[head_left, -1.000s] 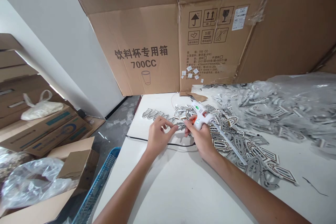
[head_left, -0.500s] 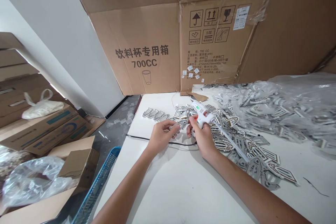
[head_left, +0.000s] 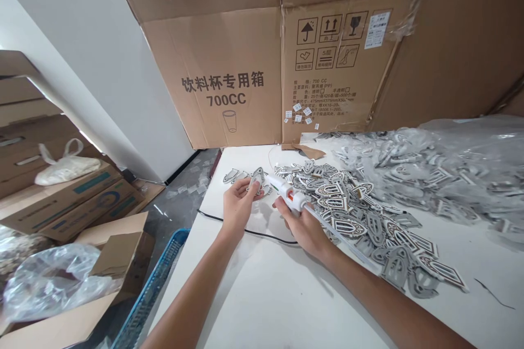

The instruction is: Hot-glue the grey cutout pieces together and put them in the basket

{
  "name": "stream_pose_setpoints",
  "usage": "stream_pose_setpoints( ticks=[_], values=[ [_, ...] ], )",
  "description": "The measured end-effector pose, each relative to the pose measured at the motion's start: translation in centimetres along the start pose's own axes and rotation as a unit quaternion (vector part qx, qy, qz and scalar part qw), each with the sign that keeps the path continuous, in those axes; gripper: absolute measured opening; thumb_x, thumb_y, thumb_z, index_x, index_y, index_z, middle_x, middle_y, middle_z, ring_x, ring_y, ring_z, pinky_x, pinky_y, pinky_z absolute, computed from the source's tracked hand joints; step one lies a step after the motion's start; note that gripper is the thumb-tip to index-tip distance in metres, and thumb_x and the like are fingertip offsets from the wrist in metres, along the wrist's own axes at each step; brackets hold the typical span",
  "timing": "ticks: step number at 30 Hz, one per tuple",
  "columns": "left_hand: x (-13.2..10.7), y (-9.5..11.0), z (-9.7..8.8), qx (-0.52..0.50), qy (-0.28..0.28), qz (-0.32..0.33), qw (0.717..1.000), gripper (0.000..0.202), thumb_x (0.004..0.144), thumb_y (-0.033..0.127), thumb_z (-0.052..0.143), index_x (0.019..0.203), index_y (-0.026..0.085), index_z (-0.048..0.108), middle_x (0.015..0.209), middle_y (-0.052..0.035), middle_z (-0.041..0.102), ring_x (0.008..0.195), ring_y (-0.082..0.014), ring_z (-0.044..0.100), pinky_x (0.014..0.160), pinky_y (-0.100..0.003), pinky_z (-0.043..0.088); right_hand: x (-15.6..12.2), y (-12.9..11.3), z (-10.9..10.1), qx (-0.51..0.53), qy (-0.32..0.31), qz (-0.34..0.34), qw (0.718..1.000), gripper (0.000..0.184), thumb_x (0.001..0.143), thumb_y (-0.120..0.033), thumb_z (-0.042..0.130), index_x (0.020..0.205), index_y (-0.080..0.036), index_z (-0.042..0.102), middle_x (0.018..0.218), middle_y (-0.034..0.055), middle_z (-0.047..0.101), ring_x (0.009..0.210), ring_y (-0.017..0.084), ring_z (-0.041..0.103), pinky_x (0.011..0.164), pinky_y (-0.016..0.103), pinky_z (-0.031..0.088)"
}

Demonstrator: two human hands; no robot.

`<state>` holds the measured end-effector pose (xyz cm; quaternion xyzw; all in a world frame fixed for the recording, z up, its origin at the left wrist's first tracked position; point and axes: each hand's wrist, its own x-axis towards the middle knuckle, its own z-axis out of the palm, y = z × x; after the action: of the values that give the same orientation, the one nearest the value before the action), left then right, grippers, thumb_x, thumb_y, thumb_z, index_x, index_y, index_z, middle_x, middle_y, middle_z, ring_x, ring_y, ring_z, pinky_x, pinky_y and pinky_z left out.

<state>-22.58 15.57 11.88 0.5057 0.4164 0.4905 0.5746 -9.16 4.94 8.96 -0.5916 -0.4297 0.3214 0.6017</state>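
Between thumb and fingers, my left hand (head_left: 238,202) pinches a small grey arched window-shaped cutout (head_left: 256,179), tilted up off the table. My right hand (head_left: 301,223) is wrapped round a white hot glue gun (head_left: 287,194), whose nozzle points left, close to the cutout; I cannot tell whether they touch. A long translucent glue stick (head_left: 344,240) sticks out of the gun's back. Beyond my left hand lie a few more grey cutouts (head_left: 232,176) in a row, partly hidden. To the right of the gun spreads a heap of grey and white arched cutouts (head_left: 347,204).
A black cord (head_left: 266,236) runs across the white table (head_left: 270,294). Clear plastic bags (head_left: 462,147) of cutouts cover the back right. Large cardboard (head_left: 229,43) stands behind the table. Left of it are a blue basket (head_left: 153,283) and an open carton (head_left: 118,262).
My left hand has moved slightly left and raised the cutout more upright. My right hand has turned the glue gun so its nozzle now points left at the cutout.
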Motion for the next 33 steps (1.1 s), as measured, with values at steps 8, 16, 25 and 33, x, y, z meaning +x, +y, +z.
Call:
stream_pose_setpoints(
  ticks=[8,16,25,33],
  values=[
    [0.2,-0.5,-0.1,-0.010,-0.022,0.025,0.999,0.054,0.068,0.053,0.096,0.098,0.014,0.074,0.094,-0.0068,0.079,0.077,-0.0206,0.078,0.082,-0.040,0.070,-0.2,-0.8,-0.1,-0.054,-0.019,-0.071,0.996,0.042,0.098,-0.063,0.061,0.087,-0.022,0.065,0.079,0.0023,0.064,0.076,0.021,0.057,0.071,0.031,0.045],
    [0.0,-0.6,0.0,0.002,-0.018,0.042,0.999,0.049,0.070,0.051,0.094,0.095,0.014,0.075,0.088,-0.0059,0.079,0.074,-0.0206,0.078,0.078,-0.038,0.070,-0.5,-0.9,0.1,-0.099,0.002,-0.071,0.993,0.046,0.099,-0.065,0.059,0.085,-0.022,0.066,0.079,0.0043,0.068,0.076,0.023,0.059,0.072,0.033,0.044],
    [0.1,-0.7,-0.1,0.022,-0.024,0.065,0.997,0.044,0.073,0.051,0.092,0.095,0.015,0.075,0.088,-0.0059,0.079,0.074,-0.0207,0.078,0.075,-0.037,0.070,-0.5,-1.3,0.0,-0.126,0.018,-0.056,0.990,0.051,0.099,-0.068,0.057,0.077,-0.023,0.067,0.074,0.0064,0.068,0.069,0.023,0.058,0.068,0.034,0.046],
    [0.0,-0.4,0.0,0.021,-0.030,0.064,0.997,0.043,0.073,0.051,0.092,0.093,0.016,0.076,0.086,-0.0051,0.079,0.072,-0.0204,0.077,0.074,-0.036,0.070,-0.6,-1.4,-0.1,-0.128,0.026,-0.062,0.990,0.053,0.098,-0.069,0.057,0.073,-0.024,0.067,0.070,0.0056,0.064,0.065,0.023,0.056,0.066,0.035,0.048]
  ],
)
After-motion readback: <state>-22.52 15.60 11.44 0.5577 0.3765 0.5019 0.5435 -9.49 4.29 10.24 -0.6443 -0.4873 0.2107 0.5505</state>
